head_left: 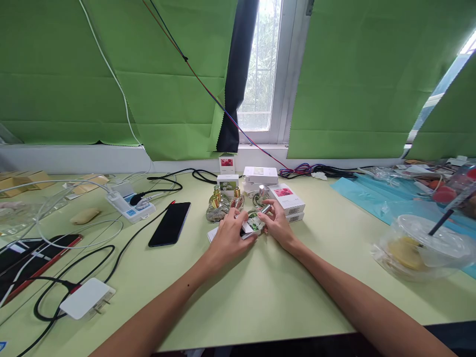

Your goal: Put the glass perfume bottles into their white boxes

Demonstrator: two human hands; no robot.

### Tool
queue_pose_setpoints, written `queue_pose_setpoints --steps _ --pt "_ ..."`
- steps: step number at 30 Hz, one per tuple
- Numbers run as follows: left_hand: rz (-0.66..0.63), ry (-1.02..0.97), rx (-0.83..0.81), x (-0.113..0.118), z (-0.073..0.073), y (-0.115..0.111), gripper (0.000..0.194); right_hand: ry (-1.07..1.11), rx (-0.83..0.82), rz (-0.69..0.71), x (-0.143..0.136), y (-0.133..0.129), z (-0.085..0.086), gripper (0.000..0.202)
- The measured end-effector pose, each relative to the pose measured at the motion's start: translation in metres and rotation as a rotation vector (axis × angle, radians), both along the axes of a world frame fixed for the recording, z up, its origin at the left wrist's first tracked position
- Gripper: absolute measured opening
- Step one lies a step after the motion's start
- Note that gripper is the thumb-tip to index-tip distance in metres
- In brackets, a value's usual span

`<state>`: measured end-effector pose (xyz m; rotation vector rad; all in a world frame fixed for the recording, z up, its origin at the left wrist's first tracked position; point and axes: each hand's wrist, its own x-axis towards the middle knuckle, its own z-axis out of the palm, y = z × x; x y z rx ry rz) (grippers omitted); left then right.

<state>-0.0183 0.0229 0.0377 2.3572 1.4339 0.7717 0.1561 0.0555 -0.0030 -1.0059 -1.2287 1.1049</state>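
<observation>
My left hand [231, 233] is closed around a small white box with a green and white floral picture [254, 221]. At its right side my right hand [277, 222] pinches a small silver-topped bottle [265, 209], whose lower part is hidden by the box and fingers. Just behind my left hand stand several glass bottles with gold caps [217, 208]. Another silver-capped bottle [261, 193] is behind my right hand. White boxes with a pink flower picture [288, 197] are stacked to the right. Part of a white box [212, 234] lies beneath my left hand.
A black phone [170, 224] lies left of my hands. Further left are a power strip [131, 206], a white charger [88, 298], loose cables and a tablet [33, 263]. At the right are a lidded plastic cup [420, 243] with a straw and blue sheeting [375, 196]. More boxes [260, 174] stand behind.
</observation>
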Motion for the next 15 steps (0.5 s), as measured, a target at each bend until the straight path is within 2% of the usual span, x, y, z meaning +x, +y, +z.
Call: queue_pose_setpoints --steps 6,15 --pt "0.0 0.007 -0.019 0.0012 0.0031 -0.002 0.022 -0.011 -0.014 0.029 -0.0001 -0.0017 0.002 0.049" --pt "0.007 0.016 0.018 0.0015 -0.0015 0.0 0.021 -0.016 -0.031 0.033 0.0001 0.0009 0.0004 0.052"
